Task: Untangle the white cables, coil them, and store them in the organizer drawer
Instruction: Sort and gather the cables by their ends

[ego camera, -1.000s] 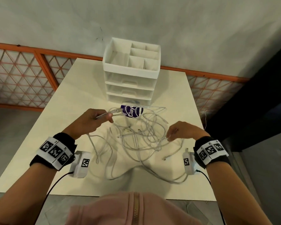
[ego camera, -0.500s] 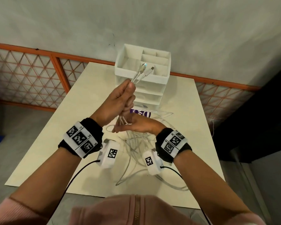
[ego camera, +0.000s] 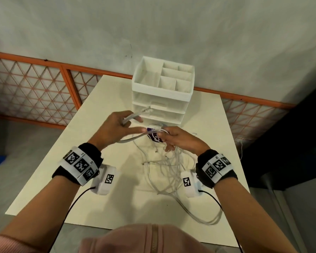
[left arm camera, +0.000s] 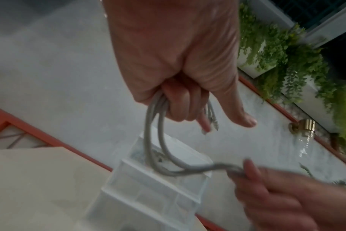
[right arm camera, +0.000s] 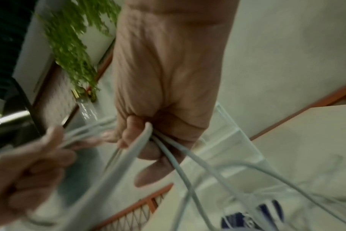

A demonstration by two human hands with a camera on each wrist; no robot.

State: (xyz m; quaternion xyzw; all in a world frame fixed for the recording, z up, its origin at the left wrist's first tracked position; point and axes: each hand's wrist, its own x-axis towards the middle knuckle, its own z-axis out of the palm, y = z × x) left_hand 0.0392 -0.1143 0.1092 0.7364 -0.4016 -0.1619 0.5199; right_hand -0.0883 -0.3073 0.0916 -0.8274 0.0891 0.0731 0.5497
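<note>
Both hands are raised over a tangle of white cables (ego camera: 164, 172) on the cream table (ego camera: 49, 181). My left hand (ego camera: 117, 127) grips a bundle of cable ends, whose plugs (ego camera: 144, 110) point at the organizer. In the left wrist view the left hand (left arm camera: 184, 107) has its fingers curled round the looped cables (left arm camera: 154, 140). My right hand (ego camera: 173, 138) grips several strands a short way to the right; the right wrist view shows cables (right arm camera: 168, 154) running out of the right hand (right arm camera: 152, 137). The white organizer (ego camera: 162, 95), with closed drawers, stands just beyond the hands.
A purple-and-white packet (ego camera: 153, 136) lies under the cables in front of the organizer. An orange lattice railing (ego camera: 35, 88) runs behind the table, with a grey wall above. A dark panel (ego camera: 290, 134) stands at the right. Cable loops trail to the table's front right edge (ego camera: 208, 220).
My left hand has come down from in front of the organizer's top to drawer height, still gripping the cable ends. The right hand has moved from under the left hand out to its right.
</note>
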